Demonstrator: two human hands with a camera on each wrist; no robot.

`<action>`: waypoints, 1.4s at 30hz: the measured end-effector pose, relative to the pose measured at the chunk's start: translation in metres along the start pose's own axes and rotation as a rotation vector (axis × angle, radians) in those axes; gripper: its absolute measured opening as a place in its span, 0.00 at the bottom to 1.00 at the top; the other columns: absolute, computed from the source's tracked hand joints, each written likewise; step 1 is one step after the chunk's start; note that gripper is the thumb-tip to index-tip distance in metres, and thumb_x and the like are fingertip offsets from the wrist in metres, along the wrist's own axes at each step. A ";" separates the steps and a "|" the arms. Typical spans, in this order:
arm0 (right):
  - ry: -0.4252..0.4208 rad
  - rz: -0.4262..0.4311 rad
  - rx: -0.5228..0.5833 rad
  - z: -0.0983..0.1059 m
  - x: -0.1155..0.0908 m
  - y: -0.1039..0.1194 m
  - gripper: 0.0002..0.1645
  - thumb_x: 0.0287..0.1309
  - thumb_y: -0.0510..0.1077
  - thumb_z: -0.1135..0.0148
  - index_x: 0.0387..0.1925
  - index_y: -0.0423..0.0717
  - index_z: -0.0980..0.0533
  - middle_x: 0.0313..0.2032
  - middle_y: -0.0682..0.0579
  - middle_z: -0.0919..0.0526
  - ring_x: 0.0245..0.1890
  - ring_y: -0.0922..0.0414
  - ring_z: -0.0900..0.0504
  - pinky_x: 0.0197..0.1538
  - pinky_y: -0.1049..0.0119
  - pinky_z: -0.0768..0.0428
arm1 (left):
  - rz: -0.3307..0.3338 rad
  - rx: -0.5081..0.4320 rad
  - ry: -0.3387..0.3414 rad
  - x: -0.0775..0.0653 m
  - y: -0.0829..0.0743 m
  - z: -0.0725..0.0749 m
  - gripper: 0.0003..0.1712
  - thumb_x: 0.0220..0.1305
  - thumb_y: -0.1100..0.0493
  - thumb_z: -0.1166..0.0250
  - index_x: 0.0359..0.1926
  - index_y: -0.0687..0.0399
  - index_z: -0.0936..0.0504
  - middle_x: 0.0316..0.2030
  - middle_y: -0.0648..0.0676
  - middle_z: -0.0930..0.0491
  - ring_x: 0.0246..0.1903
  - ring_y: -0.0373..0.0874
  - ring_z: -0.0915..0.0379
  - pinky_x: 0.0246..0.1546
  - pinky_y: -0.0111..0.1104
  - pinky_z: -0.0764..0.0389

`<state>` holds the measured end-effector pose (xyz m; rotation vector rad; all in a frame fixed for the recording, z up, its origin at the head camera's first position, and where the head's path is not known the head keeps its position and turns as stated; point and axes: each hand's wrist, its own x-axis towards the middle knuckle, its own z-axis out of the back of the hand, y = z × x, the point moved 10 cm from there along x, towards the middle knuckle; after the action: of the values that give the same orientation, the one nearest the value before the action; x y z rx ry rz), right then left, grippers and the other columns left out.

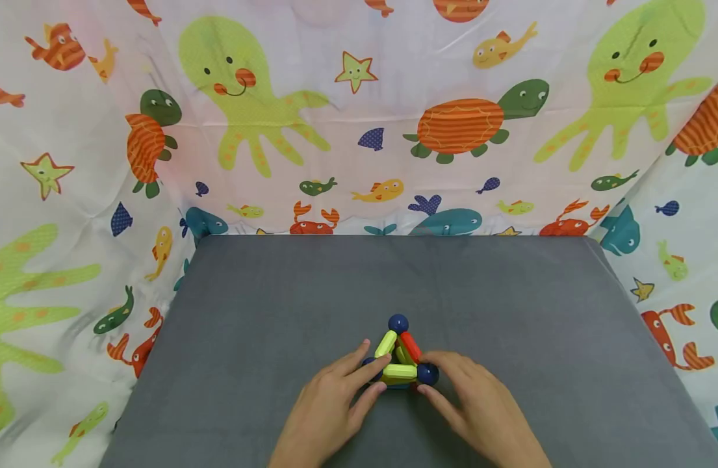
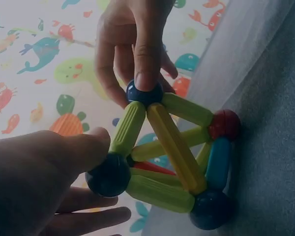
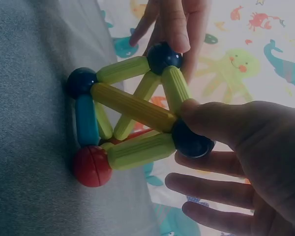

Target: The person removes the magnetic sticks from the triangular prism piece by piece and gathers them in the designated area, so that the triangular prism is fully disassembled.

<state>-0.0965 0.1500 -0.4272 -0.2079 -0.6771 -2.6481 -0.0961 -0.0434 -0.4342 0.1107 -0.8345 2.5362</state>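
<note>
A frame of magnetic building sticks and balls (image 1: 401, 372) stands on the grey table between both hands. At its near upper left corner, my left hand (image 1: 335, 398) pinches a blue ball (image 2: 108, 174) between thumb and fingers. My right hand (image 1: 481, 404) pinches the blue ball (image 3: 191, 142) at the upper right corner. A lime stick (image 1: 399, 372) joins these two balls. Below, a slanting yellow stick (image 2: 174, 147), a teal stick (image 2: 218, 162) and a red ball (image 3: 92, 166) show. Farther back are another blue ball (image 1: 398, 324) and a red stick (image 1: 411, 347).
The grey cloth-covered table (image 1: 265, 292) spreads around the frame on every side. A white curtain (image 1: 318, 136) printed with sea animals hangs behind it and along the left and right sides.
</note>
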 end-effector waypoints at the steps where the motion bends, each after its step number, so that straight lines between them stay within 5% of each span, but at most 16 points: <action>1: -0.007 0.003 0.000 0.000 0.000 0.000 0.28 0.58 0.55 0.19 0.59 0.61 0.19 0.53 0.65 0.15 0.50 0.63 0.15 0.52 0.57 0.13 | 0.001 0.004 -0.002 0.001 -0.001 0.000 0.25 0.78 0.39 0.38 0.72 0.25 0.24 0.72 0.51 0.26 0.61 0.51 0.18 0.55 0.49 0.15; 13: -0.108 0.039 0.068 0.001 -0.001 0.005 0.24 0.56 0.52 0.17 0.53 0.69 0.17 0.49 0.73 0.22 0.38 0.71 0.21 0.37 0.69 0.17 | -0.005 0.094 0.015 0.014 -0.012 -0.006 0.20 0.74 0.44 0.32 0.64 0.34 0.14 0.63 0.52 0.17 0.52 0.47 0.14 0.47 0.43 0.12; 29: -0.148 0.092 0.279 -0.007 0.001 0.011 0.20 0.62 0.38 0.22 0.53 0.52 0.18 0.51 0.60 0.20 0.40 0.66 0.16 0.42 0.78 0.18 | 0.011 0.070 -0.010 0.013 -0.008 -0.007 0.17 0.75 0.45 0.33 0.61 0.32 0.14 0.58 0.46 0.16 0.39 0.41 0.13 0.33 0.34 0.14; 42: -0.157 0.095 0.274 -0.009 0.000 0.009 0.22 0.60 0.37 0.21 0.53 0.52 0.18 0.52 0.61 0.19 0.41 0.66 0.17 0.43 0.79 0.20 | 0.013 0.045 -0.005 0.015 -0.007 -0.007 0.17 0.74 0.45 0.32 0.61 0.32 0.13 0.58 0.44 0.16 0.38 0.39 0.14 0.32 0.33 0.15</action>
<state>-0.0934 0.1385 -0.4317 -0.3618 -1.0441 -2.4340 -0.1059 -0.0289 -0.4329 0.1267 -0.7835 2.5686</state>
